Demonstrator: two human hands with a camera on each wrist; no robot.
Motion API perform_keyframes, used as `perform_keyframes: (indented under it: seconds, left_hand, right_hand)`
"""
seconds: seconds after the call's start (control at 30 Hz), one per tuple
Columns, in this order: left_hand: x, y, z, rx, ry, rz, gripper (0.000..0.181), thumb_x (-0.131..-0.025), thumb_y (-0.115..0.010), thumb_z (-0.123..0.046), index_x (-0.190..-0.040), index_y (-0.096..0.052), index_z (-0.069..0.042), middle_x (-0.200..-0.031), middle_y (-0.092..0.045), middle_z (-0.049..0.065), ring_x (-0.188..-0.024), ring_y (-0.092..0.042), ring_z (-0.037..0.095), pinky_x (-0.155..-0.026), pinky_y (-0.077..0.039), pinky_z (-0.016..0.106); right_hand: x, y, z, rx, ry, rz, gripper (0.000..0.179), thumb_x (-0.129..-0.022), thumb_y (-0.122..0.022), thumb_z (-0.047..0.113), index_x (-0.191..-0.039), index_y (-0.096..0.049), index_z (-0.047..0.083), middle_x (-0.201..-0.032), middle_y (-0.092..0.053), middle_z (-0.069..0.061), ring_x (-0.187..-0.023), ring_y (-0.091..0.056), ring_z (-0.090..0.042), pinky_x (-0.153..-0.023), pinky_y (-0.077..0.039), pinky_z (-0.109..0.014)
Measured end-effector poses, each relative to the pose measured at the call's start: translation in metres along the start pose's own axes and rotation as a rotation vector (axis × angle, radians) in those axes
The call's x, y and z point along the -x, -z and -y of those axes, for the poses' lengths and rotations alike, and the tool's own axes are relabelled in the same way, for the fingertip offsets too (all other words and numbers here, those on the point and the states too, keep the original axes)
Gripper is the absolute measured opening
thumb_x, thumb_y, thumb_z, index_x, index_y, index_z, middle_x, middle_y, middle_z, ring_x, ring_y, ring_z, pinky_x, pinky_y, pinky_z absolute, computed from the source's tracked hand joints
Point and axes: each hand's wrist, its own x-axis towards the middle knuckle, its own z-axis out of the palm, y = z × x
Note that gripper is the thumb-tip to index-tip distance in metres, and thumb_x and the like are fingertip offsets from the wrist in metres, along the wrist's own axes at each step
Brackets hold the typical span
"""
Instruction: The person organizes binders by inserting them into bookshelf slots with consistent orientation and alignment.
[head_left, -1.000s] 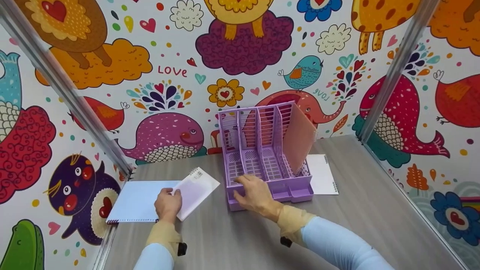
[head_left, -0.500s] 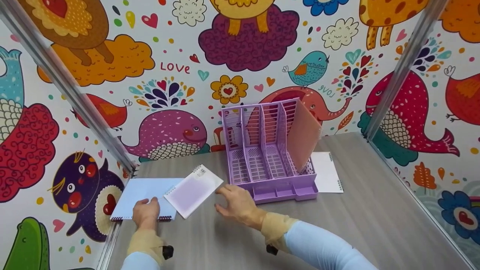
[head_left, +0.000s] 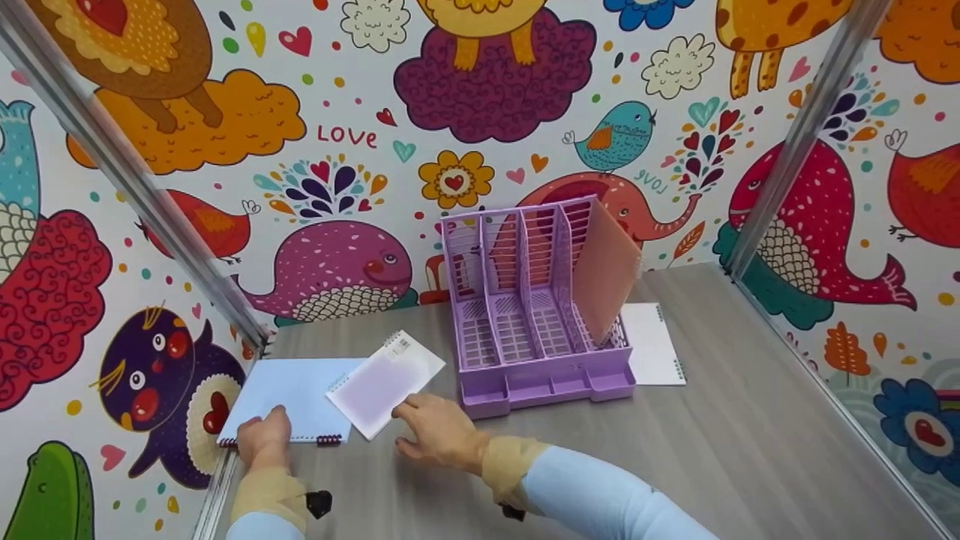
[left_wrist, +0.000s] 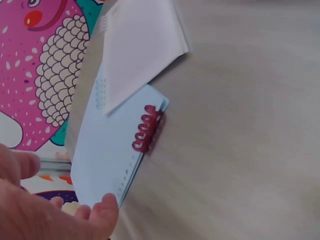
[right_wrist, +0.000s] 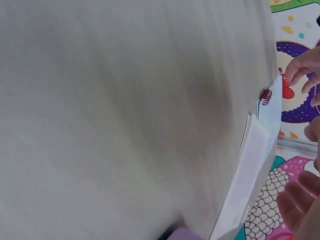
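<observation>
In the lower left of the frame, a person's left hand [head_left: 262, 441] is covering part of the near edge of a light-blue spiral notebook [head_left: 296, 386]. A lilac-and-white spiral notepad [head_left: 379, 386] is overlapping its right side; the right hand [head_left: 441, 433] is sitting at the notepad's lower right edge. At centre, I'm seeing a purple file organizer [head_left: 540, 367] holding a salmon notebook [head_left: 606, 270].

1 left hand [head_left: 264, 439] + 1 right hand [head_left: 442, 433] — 2 in all | 1 blue notebook [head_left: 289, 390], 1 lilac notebook [head_left: 379, 390], 1 orange notebook [head_left: 604, 274], 1 white notebook [head_left: 655, 349] — 4 in all | 1 rack [head_left: 546, 365] | 4 slots [head_left: 514, 330] | 4 front bins [head_left: 613, 392] | 2 sleeves [head_left: 600, 487] | 2 cuffs [head_left: 264, 496] | 2 posts [head_left: 801, 142] | 1 table [head_left: 750, 442]
</observation>
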Motion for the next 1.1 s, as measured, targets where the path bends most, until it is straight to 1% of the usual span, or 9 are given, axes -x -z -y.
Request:
perform_keyframes:
  seconds: [0.17,0.3,0.37,0.43,0.53,0.63,0.8,0.97,1.1]
  left_hand:
    - [-0.003,0.014,0.003,0.076,0.023,0.012,0.084,-0.109,-0.05,-0.026,-0.173,-0.013,0.013,-0.183,-0.014,0.038,-0.172,-0.02,0.053,-0.145,-0.017,0.057]
    - [-0.007,0.018,0.005,0.097,0.025,0.003,0.082,-0.106,-0.043,-0.019,-0.172,-0.009,0.016,-0.182,-0.016,0.039,-0.168,-0.025,0.052,-0.144,-0.019,0.057]
    - [-0.008,0.017,0.007,0.132,0.032,0.008,0.081,-0.106,-0.042,-0.017,-0.172,-0.008,0.016,-0.182,-0.018,0.037,-0.167,-0.027,0.049,-0.144,-0.02,0.055]
    - [-0.009,0.016,0.008,0.184,0.042,0.019,0.081,-0.106,-0.042,-0.017,-0.174,-0.007,0.013,-0.184,-0.018,0.032,-0.168,-0.026,0.044,-0.144,-0.021,0.052]
    - [-0.01,0.014,0.009,0.272,0.081,0.041,0.081,-0.109,-0.041,-0.018,-0.178,-0.005,0.003,-0.187,-0.016,0.023,-0.169,-0.023,0.037,-0.144,-0.021,0.051]
    - [-0.01,0.014,0.008,0.303,0.136,0.063,0.08,-0.111,-0.039,-0.023,-0.179,-0.003,-0.003,-0.188,-0.012,0.02,-0.167,-0.021,0.035,-0.141,-0.026,0.057]
    - [-0.008,0.014,0.005,0.347,0.196,0.065,0.082,-0.11,-0.039,-0.029,-0.179,-0.002,-0.002,-0.189,-0.008,0.02,-0.168,-0.016,0.036,-0.134,-0.033,0.07]
    - [-0.008,0.012,0.005,0.451,0.253,0.047,0.082,-0.111,-0.039,-0.029,-0.18,-0.003,-0.006,-0.19,-0.004,0.014,-0.176,-0.005,0.033,-0.133,-0.024,0.079]
    - [-0.008,0.005,0.008,0.516,0.299,0.049,0.078,-0.113,-0.038,-0.029,-0.182,-0.005,-0.014,-0.191,-0.001,0.008,-0.178,-0.001,0.031,-0.134,-0.017,0.081]
  right_hand:
    - [-0.015,-0.01,0.017,-0.011,0.029,0.098,0.045,-0.098,-0.084,0.041,-0.138,-0.07,0.025,-0.132,-0.074,0.008,-0.121,-0.072,-0.01,-0.1,-0.062,-0.025]
    - [-0.028,-0.016,0.027,-0.008,0.064,0.177,0.049,-0.098,-0.083,0.039,-0.143,-0.069,0.023,-0.141,-0.071,0.006,-0.125,-0.068,-0.011,-0.1,-0.061,-0.024]
    - [-0.034,-0.018,0.03,-0.004,0.072,0.215,0.052,-0.098,-0.083,0.039,-0.145,-0.068,0.023,-0.145,-0.069,0.005,-0.127,-0.067,-0.011,-0.103,-0.06,-0.024]
    - [-0.04,-0.02,0.033,0.003,0.078,0.24,0.054,-0.097,-0.084,0.039,-0.146,-0.067,0.023,-0.146,-0.068,0.005,-0.128,-0.066,-0.011,-0.104,-0.06,-0.023]
    - [-0.048,-0.022,0.04,0.015,0.082,0.26,0.057,-0.097,-0.085,0.041,-0.147,-0.065,0.023,-0.143,-0.068,0.006,-0.126,-0.066,-0.01,-0.107,-0.058,-0.022]
    - [-0.057,-0.025,0.048,0.03,0.074,0.27,0.058,-0.096,-0.086,0.042,-0.146,-0.065,0.023,-0.14,-0.068,0.008,-0.123,-0.066,-0.009,-0.106,-0.057,-0.021]
    - [-0.067,-0.03,0.062,0.084,0.088,0.349,0.062,-0.097,-0.084,0.049,-0.149,-0.06,0.026,-0.147,-0.064,0.01,-0.129,-0.065,-0.007,-0.109,-0.057,-0.021]
    - [-0.07,-0.036,0.071,0.138,0.126,0.487,0.074,-0.1,-0.079,0.057,-0.162,-0.049,0.031,-0.164,-0.052,0.013,-0.145,-0.056,-0.005,-0.118,-0.053,-0.022]
    - [-0.069,-0.043,0.075,0.157,0.117,0.541,0.083,-0.101,-0.076,0.059,-0.171,-0.04,0.034,-0.175,-0.041,0.016,-0.158,-0.045,-0.006,-0.124,-0.049,-0.027]
